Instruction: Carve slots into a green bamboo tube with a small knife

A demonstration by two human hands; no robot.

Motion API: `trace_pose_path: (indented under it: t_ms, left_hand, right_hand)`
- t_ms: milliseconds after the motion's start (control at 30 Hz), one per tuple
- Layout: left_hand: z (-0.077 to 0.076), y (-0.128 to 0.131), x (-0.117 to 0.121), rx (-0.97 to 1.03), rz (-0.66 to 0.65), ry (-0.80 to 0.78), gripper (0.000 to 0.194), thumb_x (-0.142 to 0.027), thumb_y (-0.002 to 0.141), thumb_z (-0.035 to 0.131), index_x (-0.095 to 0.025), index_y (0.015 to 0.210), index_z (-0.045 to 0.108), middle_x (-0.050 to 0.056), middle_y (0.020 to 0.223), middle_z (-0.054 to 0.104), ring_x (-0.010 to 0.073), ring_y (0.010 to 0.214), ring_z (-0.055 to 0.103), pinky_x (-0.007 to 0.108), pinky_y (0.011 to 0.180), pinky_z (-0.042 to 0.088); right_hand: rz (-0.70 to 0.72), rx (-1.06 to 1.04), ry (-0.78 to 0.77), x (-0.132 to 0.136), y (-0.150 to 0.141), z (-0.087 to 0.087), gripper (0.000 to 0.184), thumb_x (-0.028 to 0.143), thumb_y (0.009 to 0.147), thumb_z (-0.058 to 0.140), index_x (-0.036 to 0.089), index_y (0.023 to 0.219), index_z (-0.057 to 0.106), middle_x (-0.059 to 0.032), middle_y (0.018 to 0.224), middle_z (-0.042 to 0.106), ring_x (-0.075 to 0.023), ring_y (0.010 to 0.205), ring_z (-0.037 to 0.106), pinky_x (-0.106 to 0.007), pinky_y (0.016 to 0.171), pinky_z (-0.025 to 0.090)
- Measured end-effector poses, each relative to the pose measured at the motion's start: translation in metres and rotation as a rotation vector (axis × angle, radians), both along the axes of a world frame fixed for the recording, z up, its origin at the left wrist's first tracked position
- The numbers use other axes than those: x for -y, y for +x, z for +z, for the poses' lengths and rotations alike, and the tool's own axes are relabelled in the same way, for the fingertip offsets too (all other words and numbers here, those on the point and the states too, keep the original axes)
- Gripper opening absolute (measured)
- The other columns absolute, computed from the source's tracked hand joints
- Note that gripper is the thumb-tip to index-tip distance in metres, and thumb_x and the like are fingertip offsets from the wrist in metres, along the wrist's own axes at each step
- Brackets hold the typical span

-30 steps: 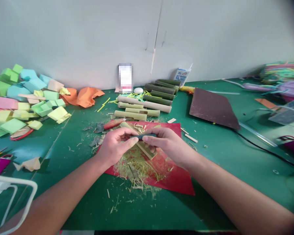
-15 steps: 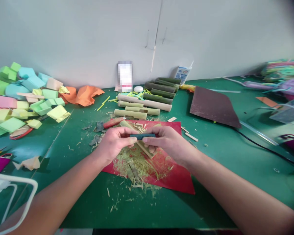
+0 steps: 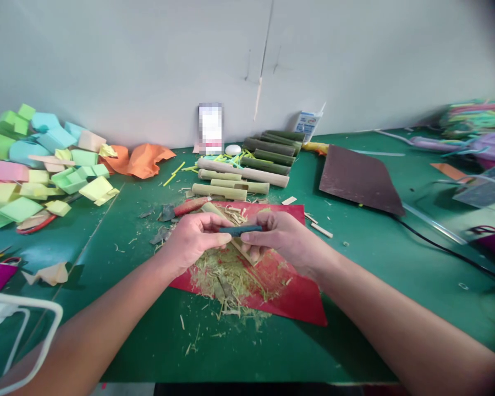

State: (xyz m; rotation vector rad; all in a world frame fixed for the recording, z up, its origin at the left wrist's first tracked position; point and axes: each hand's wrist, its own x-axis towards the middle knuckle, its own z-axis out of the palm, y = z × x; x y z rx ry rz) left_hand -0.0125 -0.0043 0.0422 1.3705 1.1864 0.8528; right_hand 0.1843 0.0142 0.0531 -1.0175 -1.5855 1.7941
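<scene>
Between my two hands runs a short dark blue-grey strip [image 3: 240, 230], rolled or folded, which looks like sandpaper. My left hand [image 3: 196, 236] pinches its left end between thumb and fingers. At the right end, my right hand [image 3: 278, 236] grips it the same way. Below the strip a pale split bamboo piece [image 3: 248, 256] lies slantwise, partly hidden by my fingers. It rests on a red sheet [image 3: 309, 302] strewn with bamboo shavings and dust [image 3: 218, 275]. A red-handled tool [image 3: 192, 205] lies just beyond my left hand, beside torn grey scraps [image 3: 160, 235].
Several bamboo tubes [image 3: 243, 173] lie in rows behind the hands. A phone-like screen [image 3: 211, 129] leans on the wall. Folded coloured paper [image 3: 45, 165] is piled at left. A dark brown sheet [image 3: 358, 179] and black cable [image 3: 449, 245] lie at right; a white frame [image 3: 51, 335] stands lower left.
The strip has turned slightly in my fingers, its right end now a little higher than its left. Both hands keep almost the same place and hold.
</scene>
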Motion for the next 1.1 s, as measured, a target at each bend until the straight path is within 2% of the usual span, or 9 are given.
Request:
trace_pose_path:
  t_ms: [200,300,533,733,900,1100]
  left_hand:
    - [0.006,0.002,0.004,-0.155,0.023,0.115,0.027,-0.035,0.071,0.068,-0.016,0.09,0.068,0.005,0.086,0.069,0.0169,0.076,0.063,0.029,0.069,0.05]
    - [0.009,0.002,0.005,-0.241,0.009,0.143,0.024,-0.035,0.072,0.068,-0.018,0.088,0.07,0.004,0.084,0.07,0.0167,0.074,0.063,0.028,0.067,0.05]
    - [0.01,-0.002,0.001,-0.226,-0.086,0.034,0.018,-0.031,0.071,0.068,-0.015,0.079,0.067,0.001,0.061,0.064,0.0111,0.054,0.056,0.023,0.051,0.044]
    - [0.009,-0.005,0.0,-0.216,-0.114,-0.029,0.018,-0.031,0.071,0.068,-0.014,0.078,0.065,0.001,0.057,0.064,0.0113,0.051,0.056,0.023,0.05,0.043]
    - [0.011,-0.007,0.0,-0.223,-0.114,-0.006,0.02,-0.032,0.07,0.069,-0.015,0.08,0.066,0.001,0.058,0.064,0.0114,0.052,0.057,0.024,0.051,0.044]
    - [0.013,-0.005,0.001,-0.194,-0.144,-0.029,0.018,-0.03,0.071,0.068,-0.015,0.078,0.065,0.002,0.059,0.065,0.0128,0.053,0.059,0.025,0.052,0.045]
  right_hand:
    - [0.029,0.042,0.023,0.001,0.0,-0.003,0.015,0.028,0.075,0.064,0.013,0.072,0.06,-0.0054,0.066,0.067,-0.0145,0.053,0.062,-0.028,0.052,0.05]
    - [0.023,0.062,0.023,0.002,-0.001,-0.003,0.015,0.028,0.075,0.064,0.014,0.072,0.058,-0.0048,0.064,0.067,-0.0149,0.053,0.062,-0.028,0.052,0.05]
    - [0.07,0.094,0.035,0.002,-0.001,0.0,0.013,0.026,0.074,0.064,0.014,0.072,0.06,-0.0027,0.063,0.067,-0.0137,0.052,0.062,-0.025,0.051,0.049]
    - [0.106,0.135,0.051,0.003,-0.001,0.0,0.012,0.027,0.075,0.063,0.015,0.073,0.06,-0.0025,0.065,0.066,-0.0134,0.054,0.062,-0.025,0.05,0.048]
    - [0.079,0.231,0.076,0.004,-0.003,0.003,0.022,0.037,0.076,0.062,0.015,0.07,0.06,-0.0025,0.06,0.064,-0.0121,0.051,0.059,-0.024,0.048,0.046]
    - [0.105,0.171,0.102,0.004,-0.001,0.003,0.023,0.036,0.079,0.059,0.015,0.069,0.061,-0.0035,0.063,0.066,-0.0111,0.049,0.058,-0.023,0.046,0.045]
